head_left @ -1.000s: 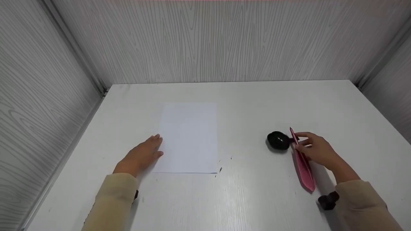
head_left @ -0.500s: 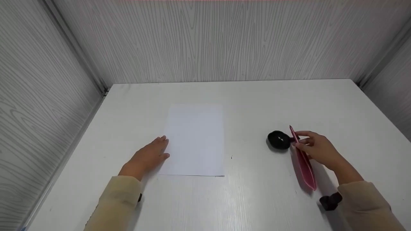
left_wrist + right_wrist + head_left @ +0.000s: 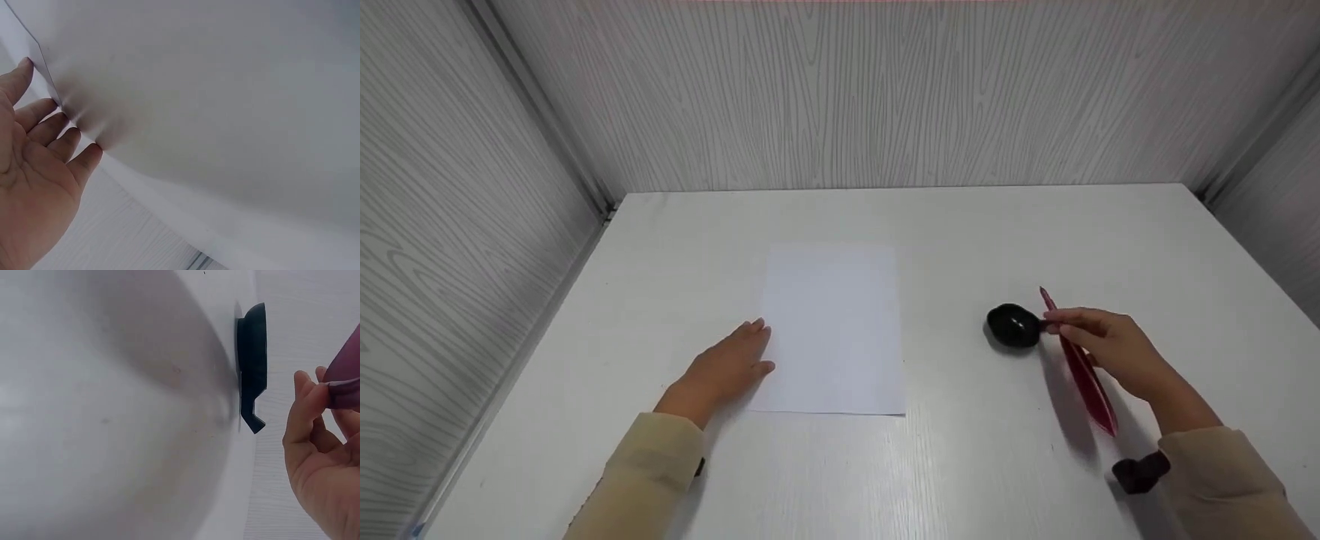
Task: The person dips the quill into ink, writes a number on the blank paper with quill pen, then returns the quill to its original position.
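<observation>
White paper (image 3: 836, 330) lies flat on the table at centre. My left hand (image 3: 726, 369) is beside its left edge, fingers straight; in the left wrist view the fingertips (image 3: 93, 152) touch that edge. Off to the right, my right hand (image 3: 1117, 349) pinches a long, narrow pink item (image 3: 1087, 384) with a pointed far end, like a slim pouch seen edge-on. Its shadow falls apart from it on the table. A glossy black scoop (image 3: 1013, 325) with a short handle lies to the left of that hand. The right wrist view shows only part of the pink item (image 3: 344, 382).
The white tabletop (image 3: 840, 480) ends at a grey wood-grain back panel (image 3: 825, 97). Similar panels stand at the left (image 3: 442, 247) and right sides. A dark wrist device (image 3: 1141, 472) juts from the right sleeve.
The left hand and the paper have shifted right together, a little at a time. The right hand has raised and turned the pink item, its near end swinging right. The black scoop stays in place.
</observation>
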Available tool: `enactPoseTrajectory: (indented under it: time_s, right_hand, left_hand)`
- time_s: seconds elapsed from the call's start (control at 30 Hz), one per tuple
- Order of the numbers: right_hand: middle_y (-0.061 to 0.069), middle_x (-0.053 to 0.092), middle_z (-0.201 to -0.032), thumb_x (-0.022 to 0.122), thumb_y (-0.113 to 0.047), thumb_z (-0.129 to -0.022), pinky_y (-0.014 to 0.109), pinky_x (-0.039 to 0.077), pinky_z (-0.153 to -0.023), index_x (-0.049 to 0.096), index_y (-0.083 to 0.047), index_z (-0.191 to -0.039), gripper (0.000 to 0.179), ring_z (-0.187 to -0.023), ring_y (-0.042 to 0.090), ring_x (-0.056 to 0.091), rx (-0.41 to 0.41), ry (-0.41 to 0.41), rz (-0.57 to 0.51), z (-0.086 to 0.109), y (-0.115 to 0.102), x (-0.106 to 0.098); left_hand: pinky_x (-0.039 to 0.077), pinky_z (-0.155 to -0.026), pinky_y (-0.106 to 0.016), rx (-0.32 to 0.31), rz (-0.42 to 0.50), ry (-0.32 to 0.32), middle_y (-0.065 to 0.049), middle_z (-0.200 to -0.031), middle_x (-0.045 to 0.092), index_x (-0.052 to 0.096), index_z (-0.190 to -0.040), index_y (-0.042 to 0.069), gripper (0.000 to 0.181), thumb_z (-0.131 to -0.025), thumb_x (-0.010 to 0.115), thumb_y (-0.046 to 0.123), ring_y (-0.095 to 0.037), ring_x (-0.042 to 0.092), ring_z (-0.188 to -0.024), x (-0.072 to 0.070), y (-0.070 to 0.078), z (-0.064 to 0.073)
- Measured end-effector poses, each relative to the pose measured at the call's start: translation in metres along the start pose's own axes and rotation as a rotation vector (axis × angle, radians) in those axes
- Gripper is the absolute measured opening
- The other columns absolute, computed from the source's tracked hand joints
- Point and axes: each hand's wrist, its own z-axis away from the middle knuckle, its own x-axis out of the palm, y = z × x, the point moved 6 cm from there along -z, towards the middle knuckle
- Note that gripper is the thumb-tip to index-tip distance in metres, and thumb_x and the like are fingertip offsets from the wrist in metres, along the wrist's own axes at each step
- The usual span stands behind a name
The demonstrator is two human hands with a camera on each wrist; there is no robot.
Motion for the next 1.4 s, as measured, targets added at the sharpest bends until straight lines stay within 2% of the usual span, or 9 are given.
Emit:
enactPoseTrajectory:
  time_s: [0.2, 0.37, 0.5, 0.7, 0.8, 0.93, 1.17, 1.27, 1.4]
  right_hand:
    - [0.000, 0.067, -0.109, 0.057, -0.022, -0.098, 0.021, 0.051, -0.075, 0.055, 0.000, -0.133, 0.041, -0.094, 0.007, 0.063, -0.039, 0.020, -0.158, 0.001, -0.001, -0.004]
    - [0.006, 0.067, -0.110, 0.048, -0.011, -0.101, 0.027, 0.054, -0.078, 0.052, 0.005, -0.132, 0.035, -0.096, 0.014, 0.065, -0.082, -0.034, -0.349, 0.002, -0.004, -0.003]
    - [0.005, 0.064, -0.116, 0.040, -0.005, -0.102, 0.031, 0.054, -0.081, 0.048, 0.009, -0.133, 0.035, -0.099, 0.018, 0.065, -0.120, -0.079, -0.433, 0.003, -0.006, -0.003]
    - [0.005, 0.063, -0.120, 0.037, 0.010, -0.095, 0.032, 0.053, -0.082, 0.048, 0.008, -0.135, 0.041, -0.101, 0.018, 0.065, -0.119, -0.079, -0.368, 0.003, -0.005, -0.003]
    - [0.006, 0.064, -0.119, 0.044, 0.008, -0.096, 0.029, 0.053, -0.081, 0.049, 0.006, -0.135, 0.040, -0.100, 0.015, 0.066, -0.150, -0.068, -0.283, 0.003, -0.005, -0.002]
    - [0.009, 0.066, -0.114, 0.055, 0.004, -0.094, 0.026, 0.053, -0.080, 0.049, 0.006, -0.135, 0.041, -0.099, 0.014, 0.066, -0.215, -0.069, -0.245, 0.004, -0.006, -0.002]
    - [0.003, 0.070, -0.102, 0.066, -0.006, -0.090, 0.022, 0.052, -0.079, 0.056, 0.001, -0.131, 0.042, -0.096, 0.010, 0.065, -0.177, 0.007, -0.183, 0.005, -0.004, -0.004]
    - [0.005, 0.070, -0.102, 0.064, -0.005, -0.091, 0.026, 0.053, -0.079, 0.056, 0.002, -0.130, 0.040, -0.097, 0.011, 0.065, -0.180, 0.020, -0.245, 0.005, -0.004, -0.004]
    - [0.010, 0.068, -0.105, 0.058, 0.000, -0.094, 0.032, 0.053, -0.081, 0.053, 0.007, -0.130, 0.037, -0.101, 0.016, 0.064, -0.248, -0.001, -0.373, 0.006, -0.007, -0.003]
  left_hand:
    - [0.015, -0.113, -0.046, -0.002, -0.028, -0.005, -0.012, -0.157, 0.018, 0.025, -0.150, 0.001, 0.063, -0.099, 0.052, 0.029, -0.029, 0.011, -0.143, 0.003, 0.009, -0.001]
    - [0.016, -0.113, -0.047, -0.011, -0.031, -0.007, -0.012, -0.156, 0.018, 0.027, -0.149, 0.001, 0.063, -0.099, 0.053, 0.029, -0.029, 0.012, -0.143, 0.005, 0.014, -0.001]
    - [0.019, -0.112, -0.048, -0.015, -0.015, 0.003, -0.013, -0.156, 0.020, 0.029, -0.148, 0.001, 0.062, -0.098, 0.054, 0.028, -0.029, 0.014, -0.143, 0.006, 0.019, -0.001]
    - [0.020, -0.112, -0.046, 0.000, -0.022, 0.003, -0.012, -0.156, 0.021, 0.029, -0.148, 0.001, 0.062, -0.098, 0.054, 0.029, -0.028, 0.014, -0.143, 0.010, 0.027, -0.001]
    - [0.018, -0.113, -0.045, 0.002, -0.018, -0.001, -0.011, -0.156, 0.021, 0.029, -0.149, 0.002, 0.062, -0.099, 0.053, 0.029, -0.027, 0.014, -0.143, 0.011, 0.029, -0.001]
    - [0.017, -0.113, -0.044, 0.006, -0.006, -0.003, -0.011, -0.156, 0.020, 0.028, -0.149, 0.001, 0.062, -0.099, 0.053, 0.029, -0.027, 0.013, -0.143, 0.011, 0.032, 0.001]
    - [0.019, -0.112, -0.044, 0.026, -0.014, 0.009, -0.013, -0.155, 0.022, 0.031, -0.147, -0.001, 0.061, -0.098, 0.054, 0.026, -0.028, 0.015, -0.143, 0.012, 0.038, 0.003]
    - [0.020, -0.112, -0.044, 0.026, -0.026, 0.010, -0.013, -0.155, 0.023, 0.031, -0.147, -0.001, 0.061, -0.098, 0.055, 0.027, -0.028, 0.016, -0.143, 0.015, 0.039, 0.002]
    - [0.021, -0.112, -0.043, 0.031, -0.049, 0.018, -0.013, -0.155, 0.024, 0.032, -0.147, -0.001, 0.061, -0.099, 0.054, 0.028, -0.027, 0.017, -0.143, 0.017, 0.040, 0.002]
